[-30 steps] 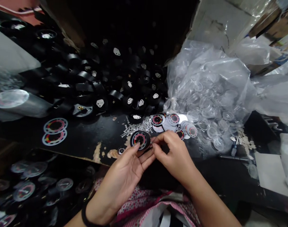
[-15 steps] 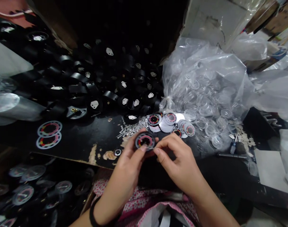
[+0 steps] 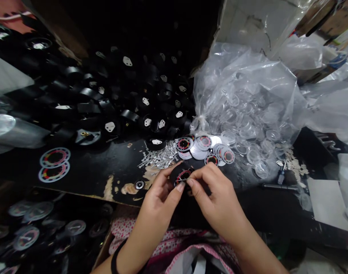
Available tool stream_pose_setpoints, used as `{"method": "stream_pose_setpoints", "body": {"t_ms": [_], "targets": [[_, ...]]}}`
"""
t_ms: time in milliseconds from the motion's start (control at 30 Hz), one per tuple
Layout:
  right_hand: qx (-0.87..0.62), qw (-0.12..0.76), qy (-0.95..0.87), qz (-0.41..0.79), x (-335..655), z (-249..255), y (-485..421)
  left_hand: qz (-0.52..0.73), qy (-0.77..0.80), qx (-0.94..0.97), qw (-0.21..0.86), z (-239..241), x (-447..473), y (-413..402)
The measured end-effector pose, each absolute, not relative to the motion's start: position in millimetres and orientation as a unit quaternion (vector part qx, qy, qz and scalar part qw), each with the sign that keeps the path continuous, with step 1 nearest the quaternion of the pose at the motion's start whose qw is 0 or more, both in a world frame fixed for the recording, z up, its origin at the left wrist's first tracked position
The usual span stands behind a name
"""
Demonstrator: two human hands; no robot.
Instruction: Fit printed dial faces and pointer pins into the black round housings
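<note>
A round black gauge housing with a red-and-white dial face point(image 3: 181, 176) is gripped at its lower left edge by my left hand point(image 3: 159, 201), fingers curled round it. My right hand point(image 3: 216, 198) pinches at the dial's right side, thumb and forefinger pressed together on something too small to make out. Just beyond the hands lie a heap of small silver needles point(image 3: 159, 157) and a spread of loose printed dial discs point(image 3: 205, 149) on the black worktop point(image 3: 91, 167).
A big pile of black housings point(image 3: 128, 99) fills the back. A clear plastic bag of transparent lenses point(image 3: 248, 110) sits at the right. Two larger dial discs point(image 3: 54, 164) lie at the left. Finished gauges point(image 3: 28, 228) fill a bin at the lower left. A screwdriver point(image 3: 279, 182) lies at the right.
My left hand has closed from a flat palm into a grip on the gauge, which has tilted and shifted slightly right. My right hand has stayed pinched at the dial.
</note>
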State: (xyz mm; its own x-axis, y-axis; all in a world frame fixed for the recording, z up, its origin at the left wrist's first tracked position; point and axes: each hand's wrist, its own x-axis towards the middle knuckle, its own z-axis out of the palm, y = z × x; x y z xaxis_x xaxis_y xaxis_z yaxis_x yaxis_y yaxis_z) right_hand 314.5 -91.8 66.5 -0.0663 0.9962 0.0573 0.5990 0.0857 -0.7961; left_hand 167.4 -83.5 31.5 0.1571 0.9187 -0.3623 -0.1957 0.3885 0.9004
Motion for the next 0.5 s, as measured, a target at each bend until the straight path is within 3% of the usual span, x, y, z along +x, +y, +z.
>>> {"method": "stream_pose_setpoints", "body": {"t_ms": [200,500], "targets": [[-0.589,0.343,-0.642,0.350,317,70,-95,0.414,0.508,0.367,0.661,36,164,-85],[-0.593,0.333,-0.635,0.366,311,73,-103,0.433,0.545,0.447,0.562,40,161,-94]]}}
